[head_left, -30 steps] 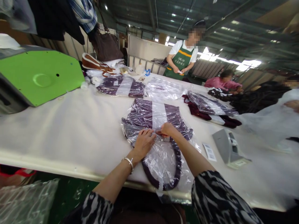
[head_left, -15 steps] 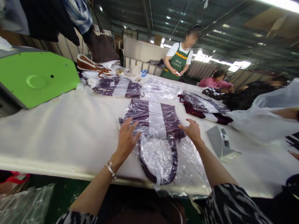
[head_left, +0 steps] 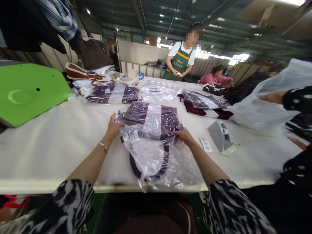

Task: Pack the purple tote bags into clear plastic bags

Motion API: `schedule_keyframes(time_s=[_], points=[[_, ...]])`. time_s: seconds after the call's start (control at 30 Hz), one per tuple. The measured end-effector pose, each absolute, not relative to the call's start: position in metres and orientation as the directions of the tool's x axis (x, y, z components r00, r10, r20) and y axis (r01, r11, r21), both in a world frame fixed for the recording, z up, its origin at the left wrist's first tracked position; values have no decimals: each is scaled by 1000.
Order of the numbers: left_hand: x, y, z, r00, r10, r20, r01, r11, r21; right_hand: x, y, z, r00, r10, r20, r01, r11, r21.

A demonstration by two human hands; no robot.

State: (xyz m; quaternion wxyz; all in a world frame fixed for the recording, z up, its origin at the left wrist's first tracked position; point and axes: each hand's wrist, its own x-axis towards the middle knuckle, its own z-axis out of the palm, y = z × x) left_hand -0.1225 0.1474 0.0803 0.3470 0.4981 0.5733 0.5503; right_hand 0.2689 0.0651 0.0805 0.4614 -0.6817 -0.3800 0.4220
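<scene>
A dark purple handbag in a clear plastic bag lies on the table before me, with a pale band across its middle. Its looped handle points toward me under the wrinkled plastic. At the left side, my left hand is closed on the wrapped edge, thumb on top. My right hand pinches the lower right corner of the wrapped handbag. The fingers beneath the edges are partly hidden.
A white printed label and a grey dispenser lie right of my right hand. More wrapped purple bags lie farther back. A green machine panel stands left. At the right, another person's arm holds a translucent white bag.
Both hands have gone from spread fingers over the handbag to gripping its sides. The plastic has shifted and bunched. The white label now shows beside the dispenser.
</scene>
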Motion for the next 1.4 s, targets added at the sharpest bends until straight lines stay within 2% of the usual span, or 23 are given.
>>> schedule_keyframes(time_s=[0.1, 0.17, 0.23, 0.3, 0.37, 0.4, 0.47, 0.57, 0.63, 0.7, 0.77, 0.83, 0.93, 1.0, 1.07, 1.13, 1.2, 1.3, 1.4], points=[[-141, 167, 113, -207, 931, 302, 533, -151, 833, 248, 38, 77, 296, 912, -285, -18, -293, -956], [-139, 159, 126, -35, 899, 436, 712, -284, 642, 239, 8, 73, 227, 900, -372, -153, -344, -926], [-121, 132, 126, 211, 843, 494, 772, -454, 445, 231, -28, 69, 164, 876, -454, -245, -410, -879], [-92, 90, 111, 456, 762, 461, 679, -632, 373, 224, -65, 67, 103, 856, -507, -229, -476, -849], [-64, 44, 88, 787, 497, 365, 421, -866, 270, 218, -96, 68, 67, 862, -502, -111, -494, -862], [-54, 24, 75, 870, 381, 313, 318, -919, 235, 215, -108, 70, 67, 870, -489, -34, -488, -872], [-45, -7, 55, 913, 299, 278, 260, -951, 168, 212, -124, 76, 108, 889, -445, 86, -454, -887], [-55, -31, 43, 891, 316, 325, 309, -948, 75, 208, -132, 90, 190, 904, -384, 132, -411, -902], [-66, -38, 46, 892, 303, 337, 310, -950, 34, 203, -131, 101, 235, 927, -293, 162, -334, -928], [-75, -44, 50, 895, 336, 292, 339, -940, 44, 198, -126, 112, 243, 952, -185, 193, -234, -953], [-79, -51, 56, 871, 435, 228, 417, -900, 127, 195, -118, 122, 181, 973, -142, 166, -173, -971], [-80, -58, 64, 808, 556, 196, 486, -817, 311, 194, -104, 132, 75, 979, -187, 76, -193, -978], [-80, -69, 83, 588, 786, 191, 488, -533, 691, 192, -77, 148, -102, 961, -256, -84, -265, -961], [-81, -74, 96, 396, 892, 218, 423, -388, 819, 188, -59, 158, -179, 954, -239, -125, -263, -957], [-77, -77, 107, 281, 890, 359, 394, -449, 802, 180, -46, 165, -188, 955, -228, -88, -248, -965], [-69, -76, 114, 242, 813, 530, 426, -580, 694, 171, -38, 168, -152, 960, -234, -39, -243, -969], [-55, -70, 121, 200, 765, 612, 480, -621, 620, 164, -35, 168, -116, 963, -244, -15, -248, -969], [-34, -53, 133, 94, 795, 600, 490, -561, 667, 160, -34, 167, -78, 963, -256, -1, -257, -966], [-22, -36, 148, 111, 840, 532, 404, -527, 748, 162, -36, 167, -55, 967, -248, 28, -246, -969]])
